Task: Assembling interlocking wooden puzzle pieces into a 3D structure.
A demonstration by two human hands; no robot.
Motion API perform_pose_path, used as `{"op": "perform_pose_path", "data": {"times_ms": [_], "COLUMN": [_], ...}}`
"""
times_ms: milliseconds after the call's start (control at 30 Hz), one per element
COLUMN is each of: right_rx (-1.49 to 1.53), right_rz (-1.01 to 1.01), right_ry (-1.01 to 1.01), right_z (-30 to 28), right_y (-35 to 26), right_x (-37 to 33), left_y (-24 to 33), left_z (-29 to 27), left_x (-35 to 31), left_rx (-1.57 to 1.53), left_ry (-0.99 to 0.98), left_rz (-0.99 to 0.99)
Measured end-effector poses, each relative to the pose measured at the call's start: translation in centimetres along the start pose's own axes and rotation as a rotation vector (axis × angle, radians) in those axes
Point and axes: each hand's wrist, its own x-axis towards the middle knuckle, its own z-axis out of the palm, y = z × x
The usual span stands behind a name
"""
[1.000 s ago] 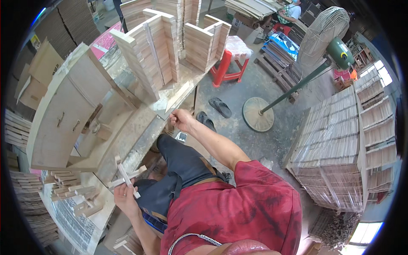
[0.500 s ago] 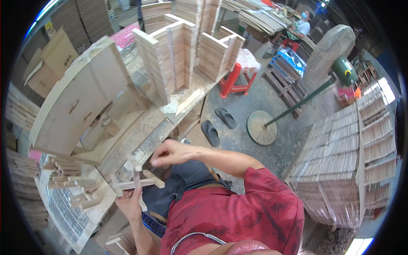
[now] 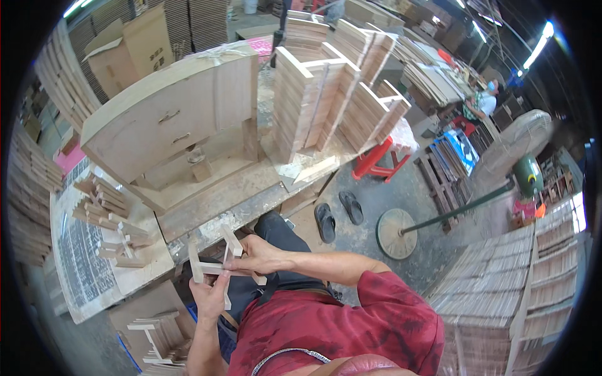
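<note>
A small frame of pale wooden strips [image 3: 197, 263] is held over my lap, close to the workbench edge. My left hand [image 3: 210, 294] closes around its near side, thumb against the crosspiece. From the right, my right hand [image 3: 257, 254] has its fingers closed on the frame where the strips meet; the fingertips are partly hidden by an upright strip. To the left, a pile of short wooden sticks [image 3: 100, 199] and some joined wooden pieces [image 3: 125, 244] lie on a side board [image 3: 88, 282].
A curved wooden panel [image 3: 175, 125] stands on the workbench [image 3: 213, 210] beside tall wooden sections [image 3: 307, 106]. Beyond are a red stool [image 3: 374, 160], sandals [image 3: 325, 223] and a fan base [image 3: 396, 233]. Wrapped wood stacks [image 3: 483, 276] stand at right. A masked person [image 3: 483, 103] sits far off.
My right hand has come down from above onto the frame, and its fingers now close there. The left hand keeps its hold. The view has tilted, bringing more of the far workshop in.
</note>
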Motion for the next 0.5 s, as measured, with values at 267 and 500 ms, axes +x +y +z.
{"op": "perform_pose_path", "data": {"times_ms": [267, 500], "right_rx": [-0.075, 0.037], "right_rz": [-0.071, -0.121], "right_ry": [-0.008, -0.106], "right_z": [1.3, -3.0], "right_y": [-0.2, -3.9], "right_x": [1.8, 4.8], "left_y": [-2.5, 6.0], "left_z": [-2.4, -6.2], "left_x": [-0.1, -1.1], "left_rx": [0.161, 0.815], "left_ry": [0.084, 0.075], "left_rz": [0.011, 0.719]}}
